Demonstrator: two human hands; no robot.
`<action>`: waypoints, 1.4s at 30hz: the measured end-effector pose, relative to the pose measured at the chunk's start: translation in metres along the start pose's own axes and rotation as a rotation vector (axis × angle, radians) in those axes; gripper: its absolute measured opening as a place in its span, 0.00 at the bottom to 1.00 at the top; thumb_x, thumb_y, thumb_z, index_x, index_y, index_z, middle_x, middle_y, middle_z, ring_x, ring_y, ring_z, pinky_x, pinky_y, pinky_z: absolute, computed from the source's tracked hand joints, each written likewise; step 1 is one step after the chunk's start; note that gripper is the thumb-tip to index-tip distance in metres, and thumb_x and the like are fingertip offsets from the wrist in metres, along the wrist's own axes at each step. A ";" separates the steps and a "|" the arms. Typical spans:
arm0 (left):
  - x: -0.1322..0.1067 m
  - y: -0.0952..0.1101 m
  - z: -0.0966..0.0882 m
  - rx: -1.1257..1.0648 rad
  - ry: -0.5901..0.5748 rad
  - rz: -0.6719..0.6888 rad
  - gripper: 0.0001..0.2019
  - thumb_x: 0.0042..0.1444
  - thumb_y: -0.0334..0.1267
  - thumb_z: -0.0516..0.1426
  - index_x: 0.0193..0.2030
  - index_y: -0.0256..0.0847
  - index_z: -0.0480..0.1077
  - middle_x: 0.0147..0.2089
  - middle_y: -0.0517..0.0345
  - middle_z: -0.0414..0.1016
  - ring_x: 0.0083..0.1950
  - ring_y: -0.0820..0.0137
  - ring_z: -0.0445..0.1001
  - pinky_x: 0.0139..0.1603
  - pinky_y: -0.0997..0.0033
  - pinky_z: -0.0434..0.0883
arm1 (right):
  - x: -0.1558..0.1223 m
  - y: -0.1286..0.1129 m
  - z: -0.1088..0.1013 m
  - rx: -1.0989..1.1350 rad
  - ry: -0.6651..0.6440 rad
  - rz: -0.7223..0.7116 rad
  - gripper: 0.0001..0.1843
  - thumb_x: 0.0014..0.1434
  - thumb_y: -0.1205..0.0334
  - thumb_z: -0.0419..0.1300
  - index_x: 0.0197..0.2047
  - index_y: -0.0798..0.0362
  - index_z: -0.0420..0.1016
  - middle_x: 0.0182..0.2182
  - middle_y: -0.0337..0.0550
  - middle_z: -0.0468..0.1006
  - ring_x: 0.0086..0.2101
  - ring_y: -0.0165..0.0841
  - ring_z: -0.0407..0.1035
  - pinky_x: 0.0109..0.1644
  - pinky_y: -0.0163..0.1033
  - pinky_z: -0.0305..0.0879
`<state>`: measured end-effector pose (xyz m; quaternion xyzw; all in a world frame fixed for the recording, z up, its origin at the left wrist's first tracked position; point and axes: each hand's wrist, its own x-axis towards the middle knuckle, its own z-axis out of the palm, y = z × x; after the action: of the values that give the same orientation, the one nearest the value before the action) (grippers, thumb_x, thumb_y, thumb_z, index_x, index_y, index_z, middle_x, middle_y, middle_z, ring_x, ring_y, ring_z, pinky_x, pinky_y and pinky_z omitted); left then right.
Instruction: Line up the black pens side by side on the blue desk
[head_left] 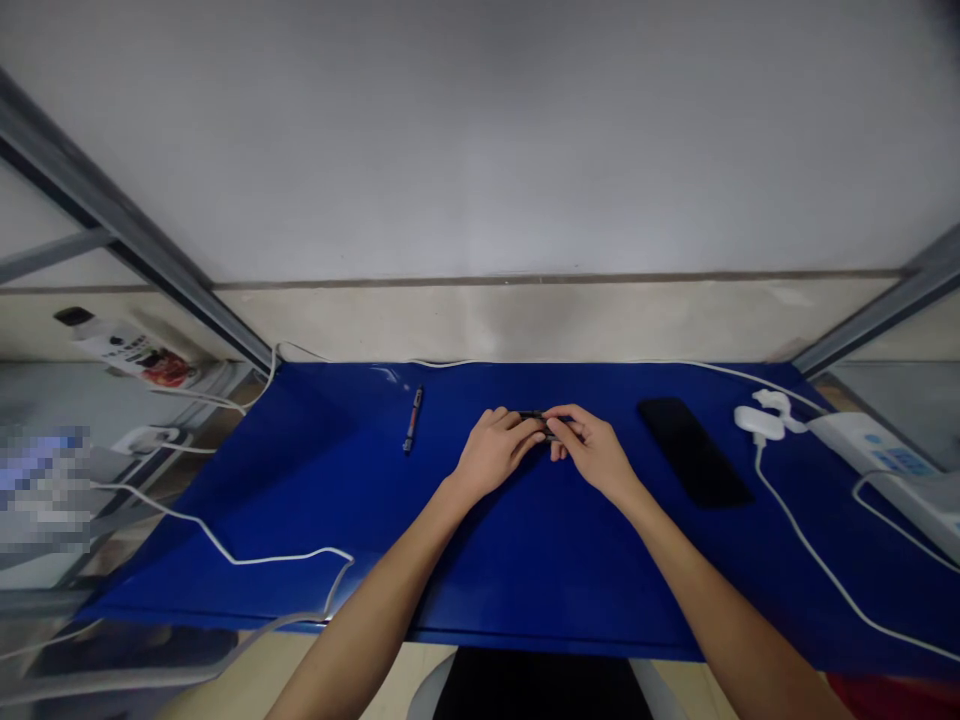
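Note:
Both my hands meet over the middle of the blue table top (540, 560). My left hand (491, 452) and my right hand (592, 447) are closed, fingertips pinched together on a small dark object (534, 415) held between them. Most of that object is hidden by my fingers and I cannot make out what it is. A pen (412, 419) lies on the blue surface a little to the left of my left hand. A black phone (694, 451) lies flat, screen dark, to the right of my right hand.
White chargers and plugs (761, 420) sit at the right by a white power strip (881, 455). White cables (247, 555) trail over the left and right edges. A bottle (131, 350) lies beyond the left partition. A white wall closes the back; the table's near edge is just in front of me.

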<state>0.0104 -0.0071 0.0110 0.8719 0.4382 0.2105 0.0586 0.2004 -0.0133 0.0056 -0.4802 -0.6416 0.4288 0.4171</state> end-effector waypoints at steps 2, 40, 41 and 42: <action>0.001 -0.003 0.000 0.040 0.018 -0.037 0.19 0.70 0.46 0.41 0.49 0.47 0.71 0.43 0.55 0.76 0.42 0.66 0.68 0.44 0.64 0.60 | 0.000 -0.001 -0.001 -0.018 -0.012 -0.027 0.16 0.62 0.50 0.58 0.49 0.49 0.73 0.25 0.38 0.77 0.27 0.34 0.73 0.35 0.40 0.70; 0.001 -0.002 -0.009 0.012 0.028 0.015 0.19 0.69 0.50 0.44 0.55 0.48 0.69 0.42 0.55 0.72 0.42 0.66 0.64 0.42 0.66 0.56 | -0.004 -0.011 -0.005 -0.435 0.013 -0.205 0.14 0.68 0.55 0.50 0.34 0.51 0.69 0.29 0.41 0.75 0.28 0.33 0.68 0.34 0.37 0.59; 0.001 -0.001 -0.009 0.027 0.029 0.024 0.19 0.69 0.50 0.44 0.57 0.49 0.69 0.42 0.55 0.72 0.43 0.66 0.64 0.42 0.66 0.56 | -0.003 -0.011 -0.004 -0.450 0.025 -0.207 0.16 0.69 0.54 0.48 0.31 0.51 0.68 0.27 0.41 0.74 0.27 0.33 0.67 0.34 0.38 0.59; 0.001 0.000 -0.009 0.048 0.029 0.032 0.19 0.69 0.50 0.44 0.57 0.50 0.69 0.42 0.55 0.71 0.43 0.66 0.64 0.42 0.65 0.56 | -0.003 -0.010 -0.004 -0.455 0.034 -0.199 0.19 0.69 0.54 0.47 0.29 0.51 0.66 0.25 0.41 0.73 0.26 0.32 0.67 0.33 0.38 0.58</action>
<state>0.0067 -0.0071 0.0193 0.8770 0.4297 0.2134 0.0280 0.2019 -0.0179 0.0162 -0.5035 -0.7584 0.2220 0.3492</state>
